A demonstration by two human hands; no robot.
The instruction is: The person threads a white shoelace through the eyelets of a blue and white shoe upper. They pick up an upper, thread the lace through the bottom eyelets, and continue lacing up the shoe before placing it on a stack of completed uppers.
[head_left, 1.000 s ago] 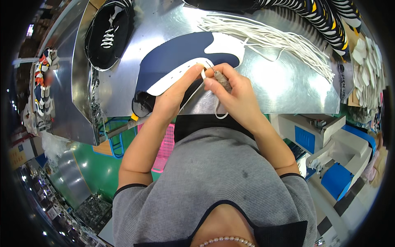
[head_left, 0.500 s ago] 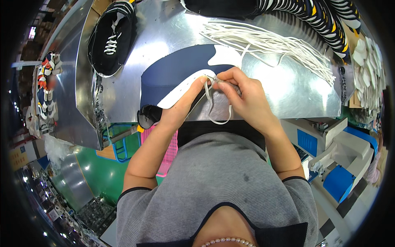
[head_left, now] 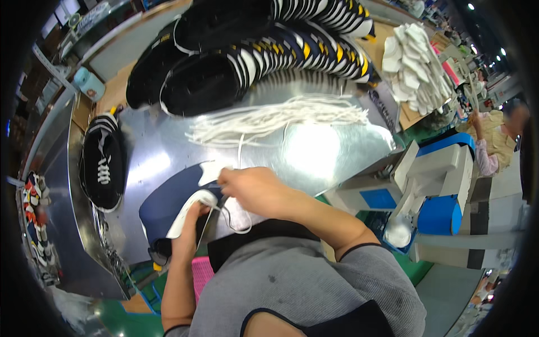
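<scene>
A navy shoe upper (head_left: 168, 196) with white panels lies at the near edge of the metal table. My left hand (head_left: 191, 222) grips its near white eyelet panel (head_left: 181, 218), thumb on top. A white shoelace (head_left: 238, 231) hangs in a loop from this panel and runs up toward my right hand (head_left: 255, 190). That hand is closed in a pinch over the upper's far white panel (head_left: 210, 171); its fingertips partly hide the lace. Another stretch of lace reaches from there toward a bundle of loose white laces (head_left: 281, 118) behind.
Nested rows of navy, white and yellow shoe uppers (head_left: 303, 53) fill the far side. A black laced upper (head_left: 103, 163) lies at the left. White cut pieces (head_left: 415, 67) are piled at the far right, with a white and blue machine (head_left: 432, 174) nearer. A person (head_left: 497, 135) is beyond it.
The view has swung to the right, bringing the far rows and a person into sight. My right hand has shifted from the near eyelet panel to the far white panel, turning palm down.
</scene>
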